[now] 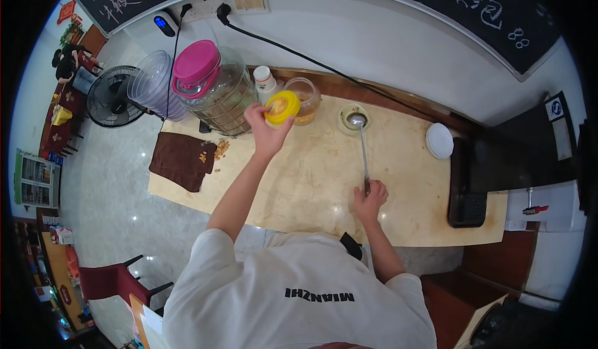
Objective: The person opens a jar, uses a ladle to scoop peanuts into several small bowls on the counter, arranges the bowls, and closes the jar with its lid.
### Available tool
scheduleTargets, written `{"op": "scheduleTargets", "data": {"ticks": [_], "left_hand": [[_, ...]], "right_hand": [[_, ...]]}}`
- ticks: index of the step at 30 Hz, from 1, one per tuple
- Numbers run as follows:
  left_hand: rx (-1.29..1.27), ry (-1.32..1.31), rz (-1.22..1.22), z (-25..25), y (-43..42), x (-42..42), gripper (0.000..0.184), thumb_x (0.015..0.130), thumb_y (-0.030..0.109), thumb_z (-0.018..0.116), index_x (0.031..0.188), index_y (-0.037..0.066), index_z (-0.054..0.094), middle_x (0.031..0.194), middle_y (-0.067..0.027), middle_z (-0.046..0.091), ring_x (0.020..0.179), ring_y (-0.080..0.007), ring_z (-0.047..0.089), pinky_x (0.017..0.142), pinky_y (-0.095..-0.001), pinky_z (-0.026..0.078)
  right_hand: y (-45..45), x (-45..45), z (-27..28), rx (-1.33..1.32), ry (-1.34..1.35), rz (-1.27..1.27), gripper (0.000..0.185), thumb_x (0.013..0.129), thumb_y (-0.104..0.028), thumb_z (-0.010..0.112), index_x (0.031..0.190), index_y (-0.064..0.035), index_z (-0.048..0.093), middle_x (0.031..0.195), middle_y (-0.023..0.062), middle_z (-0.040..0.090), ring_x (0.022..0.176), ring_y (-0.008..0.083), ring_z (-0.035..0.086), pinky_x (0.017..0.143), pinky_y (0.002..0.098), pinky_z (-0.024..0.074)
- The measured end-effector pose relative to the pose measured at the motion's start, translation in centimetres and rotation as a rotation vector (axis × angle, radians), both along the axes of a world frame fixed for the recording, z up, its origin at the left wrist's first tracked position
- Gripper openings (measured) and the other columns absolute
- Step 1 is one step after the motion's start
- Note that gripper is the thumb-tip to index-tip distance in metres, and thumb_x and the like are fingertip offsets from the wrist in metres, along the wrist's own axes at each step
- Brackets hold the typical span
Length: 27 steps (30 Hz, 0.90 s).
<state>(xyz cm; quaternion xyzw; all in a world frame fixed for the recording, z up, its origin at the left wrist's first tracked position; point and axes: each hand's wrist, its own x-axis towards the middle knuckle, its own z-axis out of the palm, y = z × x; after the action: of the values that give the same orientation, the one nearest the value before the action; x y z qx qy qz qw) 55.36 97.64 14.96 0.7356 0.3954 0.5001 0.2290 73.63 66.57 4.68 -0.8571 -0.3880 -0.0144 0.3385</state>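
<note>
My left hand [269,131] grips a round yellow lid [291,100] by its edge, tilted, with a tan patch showing in its middle. Just behind it stands a clear jar [308,113] with brownish contents, its top uncovered. A long-handled metal ladle [364,153] is in my right hand [372,201], with fingers wrapped around the handle's dark end. The ladle's round head is over or in a small patterned bowl [344,125]; whether it touches the contents I cannot tell.
A big glass jar with a pink lid [196,62], a white bottle [264,81] and stacked clear tubs [151,78] line the back left. A brown cloth [177,162] lies beside small tan pieces [220,150]. To the right are a white lid [440,141] and a black tray [467,209].
</note>
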Motion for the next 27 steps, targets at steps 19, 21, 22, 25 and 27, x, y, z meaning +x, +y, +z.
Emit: {"op": "scheduleTargets", "data": {"ticks": [19, 21, 22, 25, 27], "left_hand": [[0.046, 0.607, -0.091, 1.1, 6.6, 9.0, 0.074, 0.075, 0.050, 0.069, 0.139, 0.019, 0.048, 0.135, -0.0233, 0.041, 0.126, -0.0419, 0.040, 0.105, -0.0501, 0.036], [0.073, 0.649, -0.104, 1.0, 6.4, 9.5, 0.071, 0.076, 0.051, 0.067, 0.137, 0.020, 0.050, 0.136, -0.0227, 0.041, 0.126, -0.0417, 0.040, 0.105, -0.0507, 0.036], [0.003, 0.635, -0.137, 1.3, 6.3, 9.6, 0.067, 0.077, 0.050, 0.066, 0.135, 0.019, 0.052, 0.136, -0.0221, 0.043, 0.125, -0.0421, 0.041, 0.104, -0.0510, 0.037], [0.002, 0.644, -0.250, 2.1, 4.8, 8.9, 0.061, 0.078, 0.046, 0.066, 0.130, 0.018, 0.055, 0.134, -0.0215, 0.045, 0.123, -0.0425, 0.043, 0.103, -0.0509, 0.038], [0.071, 0.668, -0.328, 2.3, 2.4, 7.6, 0.058, 0.078, 0.044, 0.066, 0.129, 0.017, 0.056, 0.132, -0.0214, 0.047, 0.121, -0.0426, 0.044, 0.102, -0.0506, 0.039]], "right_hand": [[-10.2, -2.6, 0.2, 0.050, 0.079, -0.101, 0.043, 0.078, -0.021, 0.074, 0.114, -0.0049, 0.055, 0.120, 0.0173, 0.050, 0.117, 0.0364, 0.041, 0.101, 0.0502, 0.0298], [-10.1, -3.1, 0.3, 0.071, 0.095, -0.084, 0.043, 0.078, -0.022, 0.074, 0.114, -0.0052, 0.055, 0.121, 0.0172, 0.049, 0.118, 0.0363, 0.041, 0.102, 0.0511, 0.0294], [-9.7, -3.1, 0.5, 0.089, 0.100, -0.065, 0.044, 0.079, -0.022, 0.074, 0.114, -0.0052, 0.055, 0.121, 0.0171, 0.049, 0.118, 0.0362, 0.041, 0.102, 0.0504, 0.0292], [-8.4, -2.9, 1.1, 0.134, 0.131, -0.015, 0.047, 0.078, -0.021, 0.075, 0.117, -0.0050, 0.054, 0.123, 0.0173, 0.049, 0.119, 0.0359, 0.041, 0.103, 0.0486, 0.0303], [-6.9, -2.8, 1.8, 0.164, 0.160, 0.018, 0.050, 0.078, -0.020, 0.077, 0.119, -0.0047, 0.053, 0.124, 0.0175, 0.049, 0.121, 0.0358, 0.041, 0.104, 0.0475, 0.0315]]}}
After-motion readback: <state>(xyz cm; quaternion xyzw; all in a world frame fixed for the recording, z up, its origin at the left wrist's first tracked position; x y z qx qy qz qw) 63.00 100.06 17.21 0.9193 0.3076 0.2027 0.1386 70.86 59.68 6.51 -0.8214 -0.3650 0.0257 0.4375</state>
